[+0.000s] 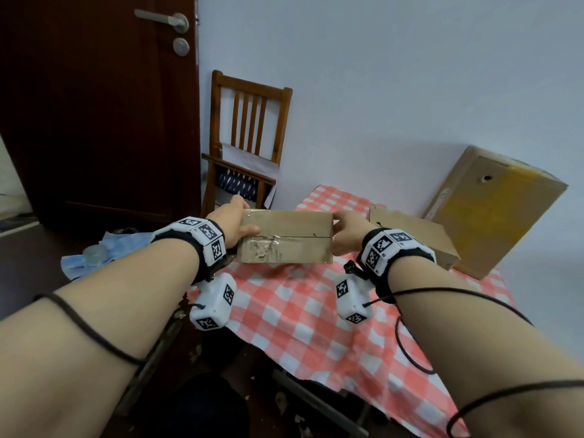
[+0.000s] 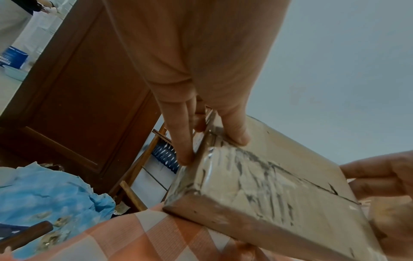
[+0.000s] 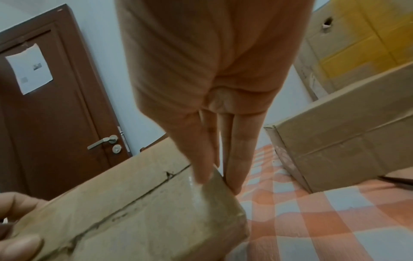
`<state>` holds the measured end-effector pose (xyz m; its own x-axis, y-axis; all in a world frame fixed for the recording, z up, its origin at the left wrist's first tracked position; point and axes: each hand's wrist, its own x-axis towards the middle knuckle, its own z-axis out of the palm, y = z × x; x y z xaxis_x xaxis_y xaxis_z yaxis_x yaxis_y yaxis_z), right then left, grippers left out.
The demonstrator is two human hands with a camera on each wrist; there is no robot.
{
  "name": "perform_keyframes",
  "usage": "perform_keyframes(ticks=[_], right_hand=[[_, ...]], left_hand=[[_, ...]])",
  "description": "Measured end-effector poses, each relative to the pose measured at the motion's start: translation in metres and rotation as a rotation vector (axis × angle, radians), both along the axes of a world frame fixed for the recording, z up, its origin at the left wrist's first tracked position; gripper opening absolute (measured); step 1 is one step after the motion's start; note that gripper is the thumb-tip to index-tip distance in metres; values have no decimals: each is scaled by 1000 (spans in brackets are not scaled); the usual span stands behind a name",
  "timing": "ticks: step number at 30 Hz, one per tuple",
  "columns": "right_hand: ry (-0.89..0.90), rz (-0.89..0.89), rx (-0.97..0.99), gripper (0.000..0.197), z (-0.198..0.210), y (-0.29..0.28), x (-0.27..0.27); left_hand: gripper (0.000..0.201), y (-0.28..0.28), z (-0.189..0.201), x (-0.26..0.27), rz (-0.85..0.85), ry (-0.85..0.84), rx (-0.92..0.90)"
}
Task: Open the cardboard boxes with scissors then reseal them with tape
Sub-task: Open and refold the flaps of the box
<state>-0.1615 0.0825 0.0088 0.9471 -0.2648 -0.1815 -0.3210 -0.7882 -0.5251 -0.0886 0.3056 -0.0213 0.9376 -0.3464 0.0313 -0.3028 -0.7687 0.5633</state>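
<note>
Left hand fingers clamp the small box's left end, thumb on its front; right hand grips the right end (seam taped). Box is held above the checkered table, near two larger boxes.

We see a dark brown wooden door with a silver lever handle; beside it, a slatted wooden chair against the pale wall. A red-and-white checked cloth covers the bench; crumpled blue fabric lies left of it.
</note>
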Motion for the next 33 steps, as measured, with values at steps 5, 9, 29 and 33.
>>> perform_keyframes(ticks=[5, 9, 29, 33], right_hand=[[-70, -66, 109, 48, -5, -3, -1], [-81, -138, 219, 22, -9, 0, 1], [-238, -135, 496, 30, 12, -9, 17], [-333, 21, 402, 40, 33, -6, 20]], left_hand=[[46, -5, 4, -1, 40, 32, -79], [44, -12, 3, -6, 73, 146, -142], [50, 2, 16, 3, -35, 242, -86], [78, -1, 14, 7, -31, 262, -20]])
